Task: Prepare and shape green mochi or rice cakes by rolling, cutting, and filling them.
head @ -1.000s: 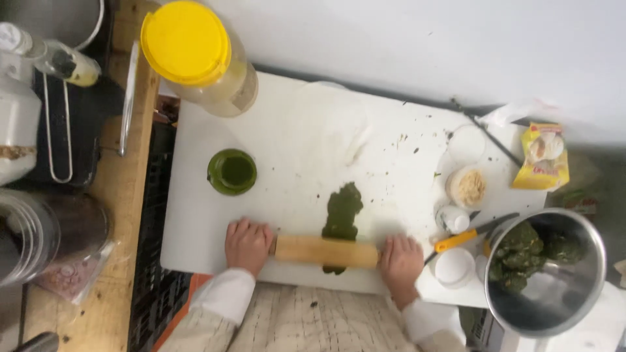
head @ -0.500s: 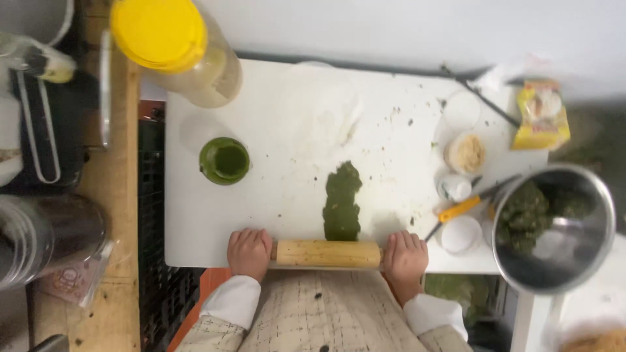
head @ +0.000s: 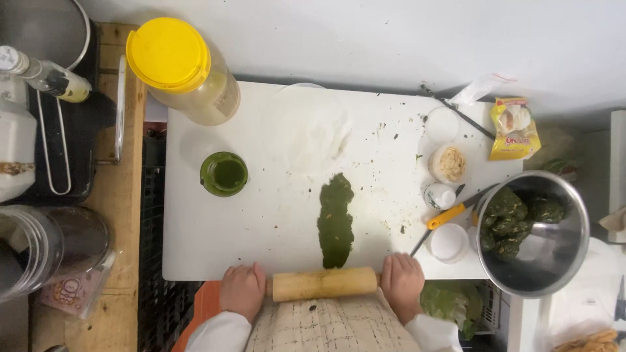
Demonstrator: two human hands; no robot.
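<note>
Wooden pin [head: 325, 284] sits at the board's [head: 261, 228] near edge, its ends hidden under the left hand [head: 242, 291] and right hand [head: 402, 285], both curled closed over them, while the green dough [head: 336, 220] lies flattened just beyond. Half a second back the pin covered the strip's near end; now it has rolled clear toward the body.

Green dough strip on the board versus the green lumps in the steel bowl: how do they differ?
The green dough strip is rolled flat and long; the green lumps are thick and rounded. The strip lies alone on the white board, just beyond the rolling pin; the lumps sit piled in the steel bowl. Both are dark green.
</note>
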